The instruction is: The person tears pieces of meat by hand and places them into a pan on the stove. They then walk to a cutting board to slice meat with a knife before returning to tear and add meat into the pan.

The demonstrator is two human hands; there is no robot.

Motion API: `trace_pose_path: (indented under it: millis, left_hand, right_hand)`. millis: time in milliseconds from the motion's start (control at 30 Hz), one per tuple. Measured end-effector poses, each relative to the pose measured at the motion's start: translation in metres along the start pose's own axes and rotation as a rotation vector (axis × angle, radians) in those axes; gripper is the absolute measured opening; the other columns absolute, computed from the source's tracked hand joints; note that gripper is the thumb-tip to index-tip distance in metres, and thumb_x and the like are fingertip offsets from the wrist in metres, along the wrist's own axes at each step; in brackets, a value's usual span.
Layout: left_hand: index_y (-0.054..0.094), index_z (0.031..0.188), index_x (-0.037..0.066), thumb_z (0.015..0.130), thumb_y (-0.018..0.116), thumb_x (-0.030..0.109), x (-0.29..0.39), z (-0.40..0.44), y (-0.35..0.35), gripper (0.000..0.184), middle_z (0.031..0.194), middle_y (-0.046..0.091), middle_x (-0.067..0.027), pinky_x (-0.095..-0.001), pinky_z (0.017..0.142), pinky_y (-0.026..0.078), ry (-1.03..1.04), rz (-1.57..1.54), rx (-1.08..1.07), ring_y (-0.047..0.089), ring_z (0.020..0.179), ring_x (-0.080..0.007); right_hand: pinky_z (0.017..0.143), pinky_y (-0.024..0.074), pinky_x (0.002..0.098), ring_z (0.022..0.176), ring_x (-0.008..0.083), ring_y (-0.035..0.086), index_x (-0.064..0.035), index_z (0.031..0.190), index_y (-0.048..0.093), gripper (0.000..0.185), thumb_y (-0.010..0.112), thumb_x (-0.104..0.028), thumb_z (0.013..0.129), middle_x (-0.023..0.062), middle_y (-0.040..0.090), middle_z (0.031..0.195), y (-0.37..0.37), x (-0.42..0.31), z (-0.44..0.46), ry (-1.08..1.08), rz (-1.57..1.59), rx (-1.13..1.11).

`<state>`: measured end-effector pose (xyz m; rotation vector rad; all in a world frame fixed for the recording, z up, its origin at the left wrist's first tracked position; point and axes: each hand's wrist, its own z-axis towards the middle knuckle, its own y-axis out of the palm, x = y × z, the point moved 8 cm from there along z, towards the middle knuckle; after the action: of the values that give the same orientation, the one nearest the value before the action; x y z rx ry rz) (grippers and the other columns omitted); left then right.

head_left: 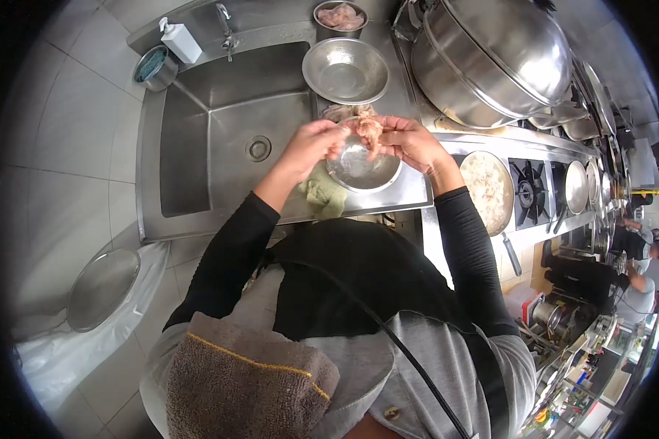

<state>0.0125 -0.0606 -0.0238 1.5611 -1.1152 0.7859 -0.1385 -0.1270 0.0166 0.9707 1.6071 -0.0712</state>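
Note:
Over a steel bowl [365, 174] at the sink's right side, my right hand [410, 143] pinches a pale pink piece of raw meat [370, 132]. My left hand [318, 146] is closed at the meat's left, with its fingertips pressed together; whatever is between them is too small to name. More meat [338, 113] lies just behind the bowl, partly hidden by the hands. A green cloth [324, 193] sits on the counter edge left of the bowl. Behind stands a wide, shallow steel bowl [346, 71].
The sink basin [234, 157] is on the left, with a faucet [227, 33] and soap bottle [181, 41]. A pot of meat [340, 16] stands at the back. Right are a large steel pot [490, 58], a filled pan [486, 192] and burners. Two people are far right.

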Motion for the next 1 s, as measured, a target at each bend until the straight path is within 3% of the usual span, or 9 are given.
trace_pose_path:
  millis: [100, 200, 233, 533, 767, 867, 933, 967, 1000]
  left_hand:
    - [0.059, 0.104, 0.001, 0.089, 0.067, 0.013, -0.007, 0.005, 0.028, 0.020, 0.097, 0.065, -0.0062, -0.0252, 0.072, 0.049, 0.114, 0.151, -0.019, 0.061, 0.084, -0.0123]
    - [0.057, 0.109, -0.001, 0.089, 0.066, 0.009, -0.003, 0.007, 0.036, 0.023, 0.098, 0.064, -0.0063, -0.0250, 0.073, 0.049, 0.276, 0.065, 0.074, 0.061, 0.084, -0.0121]
    - [0.056, 0.109, 0.000, 0.089, 0.066, 0.007, -0.005, 0.010, 0.033, 0.024, 0.096, 0.064, -0.0061, -0.0244, 0.070, 0.048, 0.239, 0.024, 0.109, 0.061, 0.081, -0.0111]
    - [0.063, 0.099, 0.002, 0.087, 0.064, 0.004, -0.016, 0.020, 0.008, 0.012, 0.085, 0.063, -0.0030, -0.0228, 0.064, 0.048, 0.078, 0.052, 0.144, 0.059, 0.071, -0.0090]
    - [0.065, 0.098, -0.002, 0.086, 0.066, 0.008, -0.002, 0.007, -0.031, 0.015, 0.077, 0.064, -0.0026, -0.0209, 0.059, 0.047, 0.118, 0.165, 0.242, 0.057, 0.065, -0.0075]
    - [0.064, 0.093, -0.001, 0.083, 0.074, 0.016, 0.000, -0.007, -0.038, 0.023, 0.076, 0.063, -0.0024, -0.0212, 0.056, 0.047, 0.064, 0.376, 0.189, 0.057, 0.064, -0.0077]
    - [0.062, 0.090, -0.001, 0.079, 0.079, 0.021, -0.020, -0.020, -0.036, 0.029, 0.075, 0.062, -0.0020, -0.0221, 0.054, 0.047, 0.001, 0.525, 0.152, 0.057, 0.063, -0.0080]
    - [0.057, 0.091, 0.000, 0.073, 0.084, 0.023, -0.037, -0.023, -0.040, 0.039, 0.075, 0.061, -0.0030, -0.0239, 0.052, 0.047, -0.018, 0.453, 0.187, 0.057, 0.062, -0.0092]
    - [0.055, 0.094, -0.001, 0.074, 0.082, 0.016, -0.053, -0.025, -0.041, 0.038, 0.079, 0.061, -0.0053, -0.0245, 0.055, 0.049, -0.007, 0.380, 0.190, 0.058, 0.064, -0.0105]
  right_hand:
    - [0.082, 0.0557, 0.0267, 0.092, 0.0180, 0.067, 0.0029, 0.106, 0.057, 0.020, 0.064, 0.002, 0.087, 0.0112, 0.065, 0.105, -0.023, 0.019, 0.011, 0.000, -0.001, 0.170]
    - [0.077, 0.0569, 0.0258, 0.087, 0.0172, 0.067, 0.0019, 0.102, 0.060, 0.014, 0.063, 0.002, 0.088, 0.0109, 0.066, 0.100, -0.032, 0.030, 0.013, -0.042, -0.050, 0.335]
    - [0.076, 0.0555, 0.0253, 0.084, 0.0163, 0.067, 0.0018, 0.101, 0.061, 0.013, 0.063, 0.001, 0.089, 0.0098, 0.067, 0.098, -0.029, 0.030, 0.010, -0.066, -0.020, 0.374]
    - [0.074, 0.0505, 0.0249, 0.080, 0.0144, 0.064, 0.0004, 0.100, 0.063, 0.018, 0.063, 0.006, 0.082, 0.0077, 0.068, 0.090, -0.026, 0.013, -0.004, -0.102, -0.148, 0.339]
    - [0.076, 0.0548, 0.0305, 0.079, 0.0187, 0.067, 0.0071, 0.097, 0.063, 0.014, 0.060, 0.003, 0.084, 0.0126, 0.068, 0.093, -0.022, -0.008, -0.006, -0.226, -0.087, 0.344]
    - [0.079, 0.0527, 0.0257, 0.086, 0.0129, 0.064, 0.0023, 0.101, 0.065, 0.015, 0.058, 0.000, 0.088, 0.0070, 0.068, 0.097, -0.020, -0.002, -0.002, -0.138, -0.276, 0.265]
    - [0.076, 0.0519, 0.0265, 0.080, 0.0135, 0.064, 0.0053, 0.102, 0.066, 0.019, 0.053, 0.002, 0.088, 0.0089, 0.068, 0.090, -0.017, 0.010, 0.003, -0.113, -0.401, 0.262]
    - [0.075, 0.0514, 0.0261, 0.080, 0.0128, 0.063, 0.0050, 0.103, 0.066, 0.020, 0.053, 0.002, 0.089, 0.0086, 0.068, 0.090, -0.018, 0.020, 0.007, -0.093, -0.505, 0.231]
    - [0.075, 0.0508, 0.0256, 0.080, 0.0121, 0.063, 0.0046, 0.104, 0.066, 0.021, 0.052, 0.001, 0.090, 0.0083, 0.068, 0.090, -0.020, 0.029, 0.012, -0.075, -0.609, 0.198]
